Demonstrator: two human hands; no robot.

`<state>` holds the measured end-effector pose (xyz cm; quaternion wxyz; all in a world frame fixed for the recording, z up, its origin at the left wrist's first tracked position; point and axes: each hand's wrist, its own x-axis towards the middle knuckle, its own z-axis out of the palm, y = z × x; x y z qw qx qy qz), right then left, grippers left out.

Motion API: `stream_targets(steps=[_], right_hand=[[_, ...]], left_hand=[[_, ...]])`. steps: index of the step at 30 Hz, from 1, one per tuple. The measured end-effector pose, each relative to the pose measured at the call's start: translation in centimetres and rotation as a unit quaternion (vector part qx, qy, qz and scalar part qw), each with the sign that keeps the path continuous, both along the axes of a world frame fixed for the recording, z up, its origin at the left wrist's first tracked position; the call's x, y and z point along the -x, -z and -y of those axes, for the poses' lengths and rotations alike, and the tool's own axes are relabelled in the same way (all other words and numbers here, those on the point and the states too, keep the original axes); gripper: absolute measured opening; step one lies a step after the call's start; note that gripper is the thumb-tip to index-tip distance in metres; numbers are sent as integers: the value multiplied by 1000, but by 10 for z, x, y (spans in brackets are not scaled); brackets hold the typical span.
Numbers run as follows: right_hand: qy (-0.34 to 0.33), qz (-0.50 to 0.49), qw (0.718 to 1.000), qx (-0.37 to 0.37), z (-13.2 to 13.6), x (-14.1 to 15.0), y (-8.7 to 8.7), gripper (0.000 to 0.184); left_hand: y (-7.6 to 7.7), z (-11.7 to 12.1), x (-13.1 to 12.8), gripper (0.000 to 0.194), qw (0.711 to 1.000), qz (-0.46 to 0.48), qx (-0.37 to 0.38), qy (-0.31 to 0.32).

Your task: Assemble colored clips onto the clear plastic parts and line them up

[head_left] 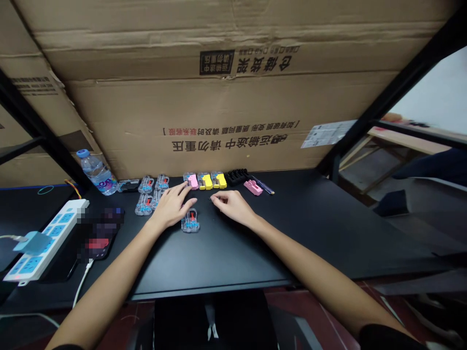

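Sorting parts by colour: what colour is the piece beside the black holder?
Pink piece, clearest in the head view.

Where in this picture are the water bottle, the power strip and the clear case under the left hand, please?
water bottle (95, 171), head view, on its clear body.
power strip (47, 238), head view, on its white top face.
clear case (190, 222), head view, on its lid, by the left hand (171, 206).

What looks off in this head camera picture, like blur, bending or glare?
Head view: wide-lens distortion bows the cardboard box and the black desk edges; a pixelated patch hides the phone by the power strip; the bright upper right corner is washed out and smeared; both hands, left hand and right hand, are fairly sharp.
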<state>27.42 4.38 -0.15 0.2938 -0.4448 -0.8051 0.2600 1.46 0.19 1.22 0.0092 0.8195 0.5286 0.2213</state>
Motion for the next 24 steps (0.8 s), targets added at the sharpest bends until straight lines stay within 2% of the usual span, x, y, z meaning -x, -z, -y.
stream_targets(steps=[2,5,8,11,14,17,21,24], right_hand=[[25,3,999,-23,-9,-9,0,35],[98,17,992,-78,-29,-34,-5,30],[194,66,968,-147,-49,-67,-13,27],[264,147,938,-168,-58,-90,-20,25],[271,204,929,-151,-57,-93,-25,23],[254,202,932,-162,-52,-87,-27,26],[258,192,928,-190,-51,-83,-27,28],[262,223,924,-165,-53,-88,-25,25]], left_hand=[[-10,6,3,45,1000,-4,9,18],[-17,11,10,44,995,-24,40,88],[-13,8,14,51,984,-51,69,154],[-6,4,14,50,981,-55,82,166],[-3,4,10,48,988,-45,71,130],[-6,7,7,49,992,-39,58,103],[-11,10,9,68,992,-51,54,97],[-11,9,12,76,992,-58,61,96]])
